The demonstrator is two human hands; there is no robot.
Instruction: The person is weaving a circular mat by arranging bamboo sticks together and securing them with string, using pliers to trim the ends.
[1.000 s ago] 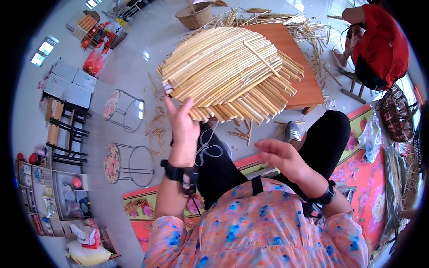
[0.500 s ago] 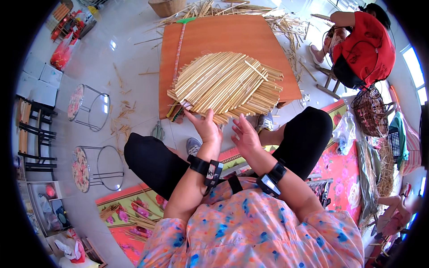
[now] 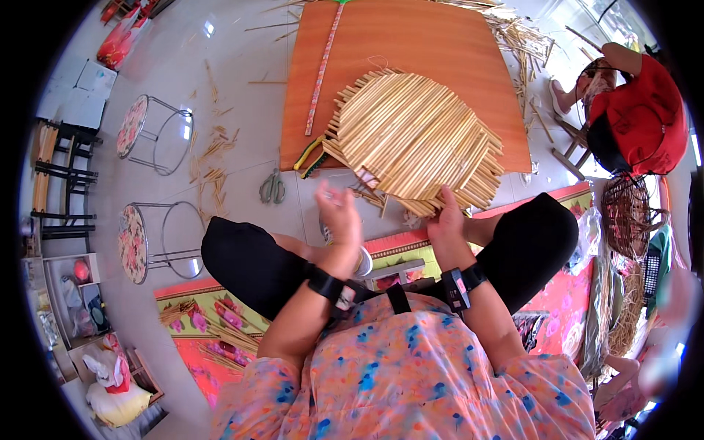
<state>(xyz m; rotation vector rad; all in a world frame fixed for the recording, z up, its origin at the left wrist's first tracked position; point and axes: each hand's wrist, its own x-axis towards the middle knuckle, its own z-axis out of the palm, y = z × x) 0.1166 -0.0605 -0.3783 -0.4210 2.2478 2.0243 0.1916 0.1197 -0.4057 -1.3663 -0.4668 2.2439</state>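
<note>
A roundish panel of straw stalks (image 3: 414,136), laid side by side with uneven ends, rests partly on the orange-brown table (image 3: 411,33) and juts past its near edge. My right hand (image 3: 446,220) grips the panel's near edge, thumb on top and the other fingers hidden below. Off the panel's near left edge, my left hand (image 3: 340,216) is raised, fingers apart and a little blurred, holding nothing. A yellow-and-black hand tool (image 3: 311,156) lies at the table's near left corner, partly covered by the panel. Grey-green scissors (image 3: 272,188) are on the floor to the left.
A long patterned stick (image 3: 323,70) lies on the table. Two round stools (image 3: 134,242) stand at left among straw scraps (image 3: 215,176). At right, a person in red (image 3: 638,117) sits near a wicker basket (image 3: 625,216). Floral mats (image 3: 209,367) cover floor around my legs.
My left hand has let go of the panel and drawn back. My right hand, open before, now grips the near edge. The panel has turned slightly, and the whole view has shifted.
</note>
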